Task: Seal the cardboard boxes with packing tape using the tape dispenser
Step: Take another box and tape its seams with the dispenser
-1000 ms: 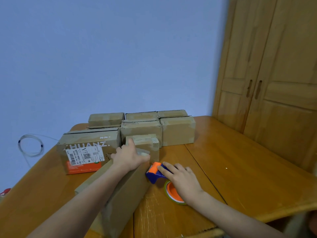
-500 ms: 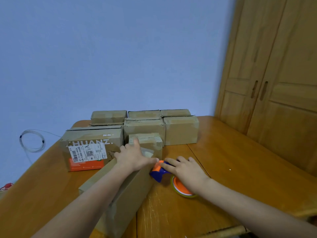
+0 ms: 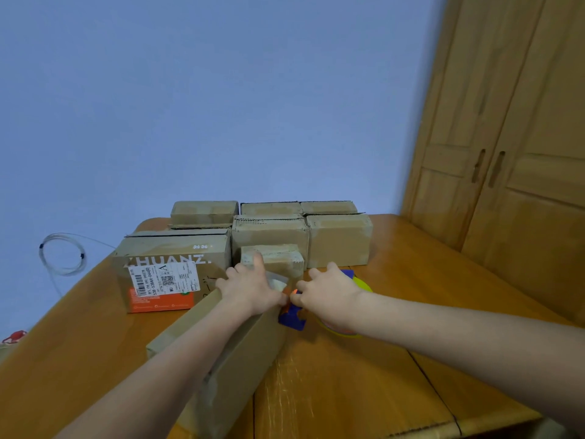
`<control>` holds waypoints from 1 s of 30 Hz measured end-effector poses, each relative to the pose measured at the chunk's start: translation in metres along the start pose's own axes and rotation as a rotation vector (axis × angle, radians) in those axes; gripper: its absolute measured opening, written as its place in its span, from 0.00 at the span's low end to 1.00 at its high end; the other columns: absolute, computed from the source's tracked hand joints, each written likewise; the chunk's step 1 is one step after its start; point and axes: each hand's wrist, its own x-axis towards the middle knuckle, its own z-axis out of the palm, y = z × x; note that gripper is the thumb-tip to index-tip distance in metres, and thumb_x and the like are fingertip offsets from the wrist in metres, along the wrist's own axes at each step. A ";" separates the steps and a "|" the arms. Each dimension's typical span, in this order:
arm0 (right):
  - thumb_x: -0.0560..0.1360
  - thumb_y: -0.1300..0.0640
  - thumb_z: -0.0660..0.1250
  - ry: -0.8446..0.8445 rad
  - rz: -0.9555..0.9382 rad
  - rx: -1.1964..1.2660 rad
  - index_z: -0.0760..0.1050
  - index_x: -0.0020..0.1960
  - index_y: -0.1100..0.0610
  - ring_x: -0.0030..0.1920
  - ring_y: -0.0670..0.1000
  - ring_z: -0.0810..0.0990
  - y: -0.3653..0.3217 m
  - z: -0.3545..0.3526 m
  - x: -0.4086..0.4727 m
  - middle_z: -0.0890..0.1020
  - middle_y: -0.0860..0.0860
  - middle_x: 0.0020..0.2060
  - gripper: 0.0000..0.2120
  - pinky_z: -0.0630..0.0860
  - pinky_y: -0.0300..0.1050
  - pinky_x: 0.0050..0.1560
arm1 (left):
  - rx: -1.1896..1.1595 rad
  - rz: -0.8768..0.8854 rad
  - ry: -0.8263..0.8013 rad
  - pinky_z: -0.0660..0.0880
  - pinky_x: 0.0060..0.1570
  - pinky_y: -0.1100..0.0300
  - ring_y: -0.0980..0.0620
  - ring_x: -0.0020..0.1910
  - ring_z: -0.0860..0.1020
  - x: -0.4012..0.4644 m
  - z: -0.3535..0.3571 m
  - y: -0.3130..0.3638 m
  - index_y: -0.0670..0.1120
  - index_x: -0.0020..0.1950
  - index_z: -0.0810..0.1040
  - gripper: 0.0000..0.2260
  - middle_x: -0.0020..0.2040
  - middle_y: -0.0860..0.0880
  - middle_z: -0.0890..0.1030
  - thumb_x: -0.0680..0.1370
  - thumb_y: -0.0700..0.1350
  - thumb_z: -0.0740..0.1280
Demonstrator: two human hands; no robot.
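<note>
A long cardboard box (image 3: 240,362) lies on the wooden table (image 3: 364,388), running away from me. My left hand (image 3: 250,288) presses flat on its far end, fingers spread. Beside it my right hand (image 3: 329,294) grips the blue and orange tape dispenser (image 3: 292,316) with its yellow-green tape roll (image 3: 361,285), held against the box's far right corner. A strip of clear tape (image 3: 278,282) shows between the two hands. Most of the dispenser is hidden under my right hand.
Several more cardboard boxes stand behind: a large one with a shipping label (image 3: 167,270), a small one (image 3: 275,259) just past my hands, others (image 3: 338,239) in rows. A wooden wardrobe (image 3: 506,153) is at right, a coiled cable (image 3: 63,255) at left.
My right hand has carried the dispenser forward and up against the far corner of the long box, meeting my left hand. The left hand stayed on the box.
</note>
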 end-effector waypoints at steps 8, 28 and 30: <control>0.80 0.61 0.59 0.000 0.003 -0.099 0.64 0.72 0.57 0.62 0.61 0.69 -0.014 0.003 -0.006 0.72 0.57 0.63 0.20 0.68 0.59 0.55 | -0.009 -0.003 -0.006 0.64 0.62 0.42 0.38 0.68 0.65 -0.002 -0.003 0.002 0.48 0.76 0.49 0.47 0.68 0.38 0.66 0.68 0.64 0.70; 0.73 0.67 0.64 -0.233 0.531 1.187 0.72 0.66 0.61 0.56 0.55 0.78 0.012 0.114 0.002 0.79 0.57 0.58 0.21 0.73 0.44 0.51 | -0.034 0.453 -0.179 0.45 0.74 0.41 0.42 0.77 0.53 0.005 -0.010 -0.029 0.52 0.78 0.39 0.50 0.78 0.42 0.55 0.70 0.57 0.72; 0.72 0.64 0.69 -0.231 0.554 1.180 0.70 0.68 0.60 0.61 0.55 0.75 0.011 0.119 0.005 0.77 0.57 0.62 0.25 0.72 0.43 0.56 | -0.022 0.472 -0.196 0.42 0.74 0.40 0.44 0.78 0.49 0.006 -0.011 -0.030 0.52 0.78 0.37 0.52 0.79 0.43 0.52 0.70 0.59 0.72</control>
